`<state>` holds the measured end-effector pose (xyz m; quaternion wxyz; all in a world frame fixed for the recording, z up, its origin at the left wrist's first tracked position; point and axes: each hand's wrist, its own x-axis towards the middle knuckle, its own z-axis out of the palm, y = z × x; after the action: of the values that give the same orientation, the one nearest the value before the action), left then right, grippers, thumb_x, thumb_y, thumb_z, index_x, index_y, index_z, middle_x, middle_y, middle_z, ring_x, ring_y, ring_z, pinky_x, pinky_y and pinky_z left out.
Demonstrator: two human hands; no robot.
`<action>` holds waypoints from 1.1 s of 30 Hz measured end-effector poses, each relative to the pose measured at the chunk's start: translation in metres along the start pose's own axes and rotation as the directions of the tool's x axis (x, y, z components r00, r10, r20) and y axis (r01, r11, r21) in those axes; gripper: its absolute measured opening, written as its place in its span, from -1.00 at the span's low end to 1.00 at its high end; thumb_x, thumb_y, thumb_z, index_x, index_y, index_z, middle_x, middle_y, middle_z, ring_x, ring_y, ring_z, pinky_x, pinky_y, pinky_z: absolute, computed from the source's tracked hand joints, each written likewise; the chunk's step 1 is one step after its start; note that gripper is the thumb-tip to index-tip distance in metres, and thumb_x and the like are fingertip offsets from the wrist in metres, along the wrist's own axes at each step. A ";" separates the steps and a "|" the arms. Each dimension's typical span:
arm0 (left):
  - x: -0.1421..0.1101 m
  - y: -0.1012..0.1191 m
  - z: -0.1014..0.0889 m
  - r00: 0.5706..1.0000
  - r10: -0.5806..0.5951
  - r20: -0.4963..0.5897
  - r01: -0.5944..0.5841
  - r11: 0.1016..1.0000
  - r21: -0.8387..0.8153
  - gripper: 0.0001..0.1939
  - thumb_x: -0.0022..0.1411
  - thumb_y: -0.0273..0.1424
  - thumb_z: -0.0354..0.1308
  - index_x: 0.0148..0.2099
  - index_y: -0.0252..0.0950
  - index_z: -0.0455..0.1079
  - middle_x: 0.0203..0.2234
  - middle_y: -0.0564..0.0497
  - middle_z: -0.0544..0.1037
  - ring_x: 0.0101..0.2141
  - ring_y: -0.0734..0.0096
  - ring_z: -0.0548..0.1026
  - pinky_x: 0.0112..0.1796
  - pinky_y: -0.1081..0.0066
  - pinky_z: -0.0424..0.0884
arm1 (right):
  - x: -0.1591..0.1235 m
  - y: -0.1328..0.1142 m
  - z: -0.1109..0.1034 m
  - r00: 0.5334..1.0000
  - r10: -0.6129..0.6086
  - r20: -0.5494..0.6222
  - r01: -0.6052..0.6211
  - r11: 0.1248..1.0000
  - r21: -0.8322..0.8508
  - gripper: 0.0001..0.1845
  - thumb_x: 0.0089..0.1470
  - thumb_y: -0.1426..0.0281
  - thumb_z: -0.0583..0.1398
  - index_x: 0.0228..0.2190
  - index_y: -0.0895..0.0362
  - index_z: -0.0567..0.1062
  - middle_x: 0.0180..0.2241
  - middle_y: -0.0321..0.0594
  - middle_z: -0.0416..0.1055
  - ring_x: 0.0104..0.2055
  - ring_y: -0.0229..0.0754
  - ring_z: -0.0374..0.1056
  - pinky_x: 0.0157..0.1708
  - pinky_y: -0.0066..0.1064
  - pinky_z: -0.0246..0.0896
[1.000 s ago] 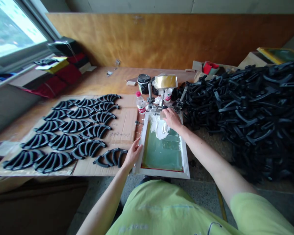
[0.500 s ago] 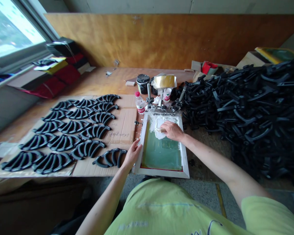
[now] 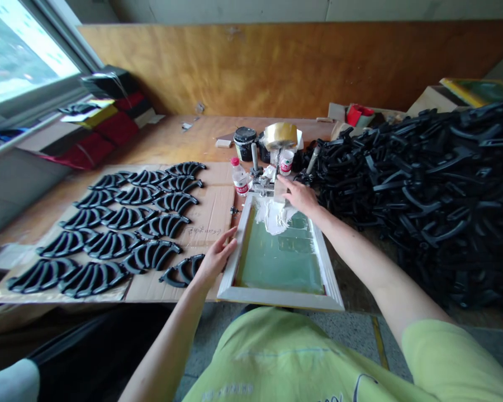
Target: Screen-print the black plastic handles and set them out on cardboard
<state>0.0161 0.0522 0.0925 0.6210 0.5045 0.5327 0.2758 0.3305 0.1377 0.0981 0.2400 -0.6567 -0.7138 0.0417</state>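
A screen-printing frame [image 3: 333,301] with green mesh lies before me, its near end raised. White paste [image 3: 272,219] is smeared over the mesh's far part. My right hand [image 3: 300,196] is at the far end, fingers on a flat pale scraper [image 3: 280,190] that stands upright by the paste. Its index finger is stretched along the scraper's top. My left hand [image 3: 217,258] is beside the frame's left edge, fingers apart and holding nothing; whether the fingertips touch the frame I cannot tell. Just left of it lies a black curved lever group [image 3: 180,273], partly hidden by my wrist.
Rows of black curved levers [image 3: 109,243] lie on cardboard [image 3: 209,215] at left. A large heap of black levers [image 3: 436,195] rises at right. Behind the frame stand a red-capped bottle [image 3: 240,178], a black tub [image 3: 245,146], a paper cup [image 3: 285,162] and a tape roll [image 3: 280,135].
The frame's near end has come up towards me. My right hand has moved the scraper back to the frame's far end. My left hand has shifted slightly left and its fingers have spread.
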 end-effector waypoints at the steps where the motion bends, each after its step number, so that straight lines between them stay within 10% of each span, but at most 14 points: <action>1: -0.001 0.013 -0.001 1.000 0.024 -0.007 -0.024 1.000 0.007 -0.36 0.08 0.01 0.15 0.13 -0.23 0.35 -0.44 0.04 0.53 -0.52 0.43 0.43 -0.54 0.50 0.28 | 0.004 0.013 -0.006 0.998 0.041 -0.047 -0.041 0.999 0.003 -0.44 0.05 0.33 0.24 0.11 -0.04 0.33 -0.24 -0.24 0.50 -0.28 -0.12 0.38 -0.24 -0.35 0.21; 6: 0.019 0.074 0.005 0.946 0.299 -0.122 -0.312 0.944 -0.107 -0.49 0.13 0.02 0.07 -0.10 -0.28 0.45 -0.39 0.00 0.54 -0.42 0.40 0.48 -0.40 0.45 0.39 | -0.029 0.080 -0.015 0.897 0.358 -0.259 -0.330 0.933 0.146 -0.68 0.15 0.28 0.08 -0.11 0.14 0.46 -0.41 -0.19 0.49 -0.35 -0.13 0.38 -0.28 -0.35 0.22; 11: 0.046 0.100 0.018 0.904 0.380 -0.195 -0.414 0.892 -0.183 -0.53 0.19 -0.02 0.00 -0.12 -0.31 0.41 -0.36 -0.06 0.56 -0.36 0.39 0.52 -0.38 0.45 0.43 | -0.089 0.067 0.031 0.966 0.252 0.054 -0.258 0.950 0.177 -0.80 0.08 0.29 0.17 -0.26 0.13 0.47 -0.33 -0.18 0.48 -0.29 -0.14 0.38 -0.24 -0.35 0.23; 14: 0.045 0.084 0.022 0.915 0.353 -0.196 -0.391 0.894 -0.218 -0.51 0.19 0.00 0.01 -0.02 -0.25 0.35 -0.26 -0.07 0.57 -0.34 0.42 0.51 -0.39 0.48 0.42 | -0.105 0.039 0.050 0.986 -0.012 0.169 -0.003 0.996 0.092 -0.74 0.02 0.34 0.26 -0.19 0.08 0.46 -0.20 -0.17 0.46 -0.12 -0.10 0.33 -0.12 -0.30 0.19; 19: 0.017 0.019 0.037 0.996 0.083 -0.042 -0.089 0.979 -0.181 -0.40 0.15 0.05 0.05 0.04 -0.30 0.34 -0.30 -0.11 0.59 -0.38 0.40 0.50 -0.44 0.48 0.37 | -0.102 0.004 0.032 0.961 -0.122 0.249 0.111 0.992 0.056 -0.92 0.09 0.41 0.22 -0.31 0.09 0.48 -0.26 -0.19 0.44 -0.14 -0.10 0.29 -0.11 -0.30 0.15; 24: -0.017 -0.035 0.053 0.979 -0.193 0.061 0.202 0.953 -0.226 -0.34 0.11 0.16 -0.02 -0.07 -0.33 0.37 -0.35 -0.13 0.57 -0.40 0.32 0.52 -0.53 0.48 0.32 | -0.112 -0.088 0.033 0.919 -0.337 0.205 0.315 0.939 0.136 -0.88 0.15 0.35 0.15 -0.34 0.13 0.48 -0.32 -0.09 0.41 -0.14 -0.02 0.23 -0.11 -0.21 0.14; 28: -0.029 -0.071 0.010 0.933 -0.213 -0.289 0.126 0.948 -0.293 -0.46 0.06 0.15 0.04 -0.35 -0.28 0.28 -0.60 0.07 0.41 -0.56 0.44 0.41 -0.59 0.52 0.22 | -0.126 -0.163 0.073 0.823 -0.507 0.257 0.453 0.858 0.242 -0.77 0.19 0.27 0.12 -0.19 0.13 0.46 -0.27 -0.08 0.41 -0.13 -0.03 0.24 -0.13 -0.24 0.15; 33: -0.054 -0.135 -0.100 0.715 -0.244 -0.655 0.342 0.939 0.023 -0.46 0.19 0.11 -0.26 -0.38 -0.25 0.21 -0.53 -0.05 0.48 -0.56 0.38 0.40 -0.55 0.44 0.29 | -0.118 -0.206 0.140 0.714 -0.573 0.402 0.495 0.819 0.290 -0.70 0.18 0.19 0.13 -0.15 0.11 0.46 -0.25 -0.12 0.47 -0.07 -0.07 0.27 -0.13 -0.29 0.13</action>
<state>-0.1194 -0.0072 -0.0032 0.3989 0.3313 0.8041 0.2907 0.0883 0.0325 0.0179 0.1124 -0.3693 -0.9035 0.1863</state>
